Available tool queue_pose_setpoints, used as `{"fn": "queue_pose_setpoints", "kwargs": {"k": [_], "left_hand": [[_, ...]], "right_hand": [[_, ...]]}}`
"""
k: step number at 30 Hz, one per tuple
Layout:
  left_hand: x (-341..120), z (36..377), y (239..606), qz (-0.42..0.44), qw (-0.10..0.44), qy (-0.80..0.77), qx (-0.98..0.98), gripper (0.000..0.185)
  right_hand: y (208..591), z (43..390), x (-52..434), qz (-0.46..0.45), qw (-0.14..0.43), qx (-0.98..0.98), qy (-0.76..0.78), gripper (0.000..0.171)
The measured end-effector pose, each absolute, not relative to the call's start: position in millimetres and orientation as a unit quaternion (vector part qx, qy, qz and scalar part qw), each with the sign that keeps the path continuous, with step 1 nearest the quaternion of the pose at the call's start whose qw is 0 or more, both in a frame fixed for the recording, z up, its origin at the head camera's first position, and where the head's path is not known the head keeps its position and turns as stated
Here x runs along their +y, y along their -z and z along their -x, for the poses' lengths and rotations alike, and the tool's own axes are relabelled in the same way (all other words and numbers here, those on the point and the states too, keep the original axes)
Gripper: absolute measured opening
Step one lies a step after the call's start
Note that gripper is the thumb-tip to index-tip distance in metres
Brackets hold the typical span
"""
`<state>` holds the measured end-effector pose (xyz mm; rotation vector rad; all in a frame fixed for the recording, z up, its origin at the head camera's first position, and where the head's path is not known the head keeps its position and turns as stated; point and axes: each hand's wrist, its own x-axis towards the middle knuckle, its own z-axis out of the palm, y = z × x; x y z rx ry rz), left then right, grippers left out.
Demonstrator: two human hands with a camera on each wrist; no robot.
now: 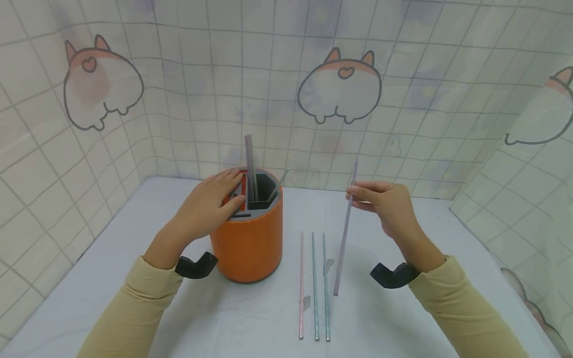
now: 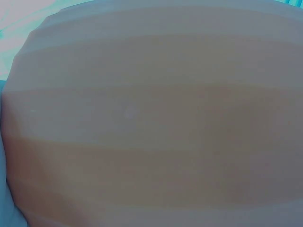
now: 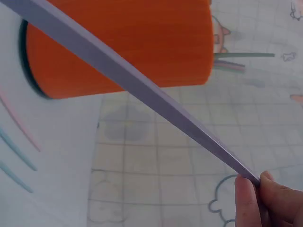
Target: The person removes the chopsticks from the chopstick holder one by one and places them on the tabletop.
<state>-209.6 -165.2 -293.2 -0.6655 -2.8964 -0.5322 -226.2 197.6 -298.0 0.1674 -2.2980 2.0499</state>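
Observation:
My left hand (image 1: 201, 204) rests on top of a round orange utensil holder (image 1: 250, 248), its fingers and thumb spread over the slotted grey lid. Several thin sticks (image 1: 251, 169) stand in the holder's dark compartment, and a pale green one leans to the right. To the right of the holder, my right hand (image 1: 389, 204) pinches a lilac chopstick (image 1: 343, 243) near its thin upper end. Its thick end slants down toward me. In the right wrist view the chopstick (image 3: 137, 90) crosses in front of the holder. The left wrist view shows only a blurred brownish surface.
One pink chopstick (image 1: 302, 283) and two teal chopsticks (image 1: 315, 288) lie side by side on the white tabletop (image 1: 250, 318), between the holder and my right hand. Behind the table hangs a gridded cloth (image 1: 268, 89) with cartoon animal drawings.

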Motion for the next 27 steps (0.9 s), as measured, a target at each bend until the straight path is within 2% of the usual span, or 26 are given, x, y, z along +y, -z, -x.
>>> {"fn": "queue_pose_setpoints", "kwargs": {"k": [3, 6, 17, 27], "left_hand": [[-165, 209, 293, 0.220, 0.061, 0.175, -0.958, 0.061], [-166, 209, 293, 0.219, 0.061, 0.175, -0.958, 0.061], [-165, 211, 294, 0.218, 0.060, 0.173, -0.959, 0.061], [-165, 211, 294, 0.216, 0.056, 0.175, -0.959, 0.061]], "right_hand": [[315, 231, 203, -0.021, -0.011, -0.762, -0.647, 0.043], [333, 234, 205, 0.010, -0.042, -0.768, -0.639, 0.051], [390, 239, 206, 0.069, -0.105, -0.779, -0.614, 0.041], [414, 240, 204, 0.081, -0.127, -0.771, -0.619, 0.034]]}}
